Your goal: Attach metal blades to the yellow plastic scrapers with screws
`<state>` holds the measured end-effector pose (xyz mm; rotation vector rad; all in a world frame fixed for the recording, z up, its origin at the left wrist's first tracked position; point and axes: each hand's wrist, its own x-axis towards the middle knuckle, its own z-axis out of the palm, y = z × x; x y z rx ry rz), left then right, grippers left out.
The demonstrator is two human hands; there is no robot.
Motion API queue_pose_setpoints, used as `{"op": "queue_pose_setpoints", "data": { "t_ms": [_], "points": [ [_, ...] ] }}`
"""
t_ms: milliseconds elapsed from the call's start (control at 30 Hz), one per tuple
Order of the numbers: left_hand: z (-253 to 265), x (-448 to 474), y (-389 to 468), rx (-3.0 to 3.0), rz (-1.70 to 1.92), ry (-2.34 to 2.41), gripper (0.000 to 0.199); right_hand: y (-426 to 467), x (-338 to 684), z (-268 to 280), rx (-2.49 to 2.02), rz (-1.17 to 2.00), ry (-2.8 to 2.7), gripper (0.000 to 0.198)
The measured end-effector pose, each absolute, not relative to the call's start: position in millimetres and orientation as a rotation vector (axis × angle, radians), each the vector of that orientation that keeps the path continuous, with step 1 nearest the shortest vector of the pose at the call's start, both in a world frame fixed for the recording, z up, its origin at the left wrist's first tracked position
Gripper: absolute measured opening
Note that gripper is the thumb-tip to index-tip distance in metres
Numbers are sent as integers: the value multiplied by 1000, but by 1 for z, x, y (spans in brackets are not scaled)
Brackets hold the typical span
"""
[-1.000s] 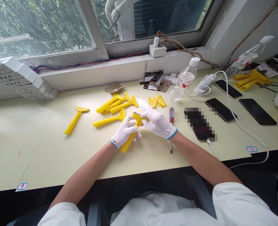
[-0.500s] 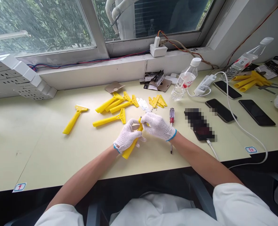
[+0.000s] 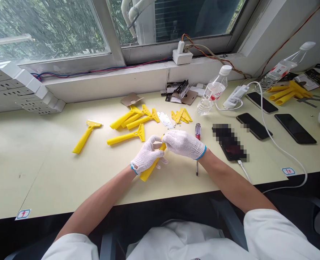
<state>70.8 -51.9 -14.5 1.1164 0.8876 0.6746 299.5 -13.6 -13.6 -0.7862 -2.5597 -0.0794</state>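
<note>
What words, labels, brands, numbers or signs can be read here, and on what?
"10": right sticker, on the table edge.
"9", apparently: left sticker, same edge.
Too small or blurred to read: print on the near bottle, far bottle, black packaging, white boxes. No brand is legible.

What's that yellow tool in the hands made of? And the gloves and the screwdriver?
Yellow tool: probably plastic, smooth with a soft shine. Gloves: knitted fabric, maybe cotton, matte and textured. Screwdriver handle: seems hard plastic, partly see-through; thin, dark shaft, likely metal.
</note>
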Motion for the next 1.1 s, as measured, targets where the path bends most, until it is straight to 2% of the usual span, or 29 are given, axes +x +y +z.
{"op": "queue_pose_setpoints", "data": {
  "t_ms": [100, 200, 367, 600, 833, 1000, 1100],
  "points": [
    [-16, 71, -50, 1108, 711, 928, 49, -12, 304, -11, -824, 71, -2478, 26],
    [-19, 67, -45, 1078, 775, 942, 47, -3, 318, -11, -1054, 213, -2377, 20],
    [-19, 60, -37, 1070, 768, 916, 46, 20, 347, -16, -1338, 217, -2323, 15],
    [-18, 62, -38, 1027, 801, 971, 59, 28, 349, -24, -1423, 320, -2361, 17],
    [-10, 62, -41, 977, 817, 995, 37, 27, 345, -21, -1461, 360, -2285, 9],
    [-9, 60, -42, 1004, 749, 998, 23, 33, 358, -11, -1622, 293, -2075, 40],
    [-11, 59, -41, 1019, 721, 989, 29, 34, 362, -9, -1675, 305, -2018, 44]
  ]
}}
